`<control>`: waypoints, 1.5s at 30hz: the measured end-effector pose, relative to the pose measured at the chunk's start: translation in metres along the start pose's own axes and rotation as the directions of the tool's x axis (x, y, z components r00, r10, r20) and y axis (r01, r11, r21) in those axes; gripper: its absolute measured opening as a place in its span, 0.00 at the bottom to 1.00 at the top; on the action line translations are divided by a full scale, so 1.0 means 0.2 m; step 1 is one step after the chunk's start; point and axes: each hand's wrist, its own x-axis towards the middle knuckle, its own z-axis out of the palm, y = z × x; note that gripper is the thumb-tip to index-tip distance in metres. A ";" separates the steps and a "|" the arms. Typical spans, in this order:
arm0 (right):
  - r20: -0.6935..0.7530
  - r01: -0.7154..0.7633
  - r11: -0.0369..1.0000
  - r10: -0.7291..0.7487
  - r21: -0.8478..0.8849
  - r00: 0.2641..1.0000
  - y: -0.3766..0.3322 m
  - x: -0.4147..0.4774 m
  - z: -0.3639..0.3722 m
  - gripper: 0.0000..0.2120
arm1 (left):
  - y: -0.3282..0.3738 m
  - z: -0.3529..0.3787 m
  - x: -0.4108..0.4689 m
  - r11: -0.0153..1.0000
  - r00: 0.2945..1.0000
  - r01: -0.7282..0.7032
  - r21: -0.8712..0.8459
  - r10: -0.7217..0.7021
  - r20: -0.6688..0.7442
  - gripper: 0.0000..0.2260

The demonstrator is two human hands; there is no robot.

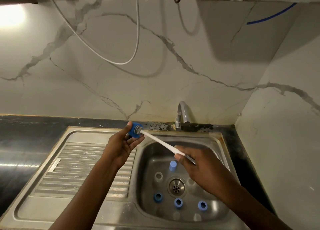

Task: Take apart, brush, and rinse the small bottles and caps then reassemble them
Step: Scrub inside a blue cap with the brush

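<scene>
Sink: a steel sink (216,139) is set in a dark counter, with the basin under the right hand and the ribbed drainboard (83,169) under the left forearm.
Right hand (199,165): closed round the lower end of the brush handle, which is pinched between thumb and fingers.
Left hand (121,144): curled round the blue cap, thumb behind it, fingers beneath.
Brush (159,140): its long axis runs from the right hand's grip up and left, and the bristles are seated in the cap's open mouth.
Blue cap (136,130): held over the sink's rear edge, up-left of the brush grip.
Room: the tap (181,115) stands behind and to the right, apart from the cap, so strokes along the handle line are judged unobstructed.
Loose parts: three blue caps (178,202) lie at the basin front, and a pale blue piece (173,166) and a clear bottle (158,176) stand near the drain (177,186).
</scene>
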 end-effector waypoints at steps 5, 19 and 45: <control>0.018 0.032 0.959 -0.028 -0.283 0.999 0.02 0.03 -0.01 0.21 | -0.01 0.03 -0.01 0.995 0.998 -0.020 0.093 0.026 -0.059 0.26; 0.182 -0.056 0.988 0.029 0.145 0.983 0.00 -0.02 0.00 0.16 | 0.03 0.03 0.00 0.997 1.000 0.001 0.073 -0.001 -0.001 0.26; 0.167 -0.055 0.983 0.025 0.176 0.986 0.05 -0.08 -0.11 0.17 | 0.06 -0.05 0.01 0.993 0.994 -0.106 0.056 0.107 -0.017 0.24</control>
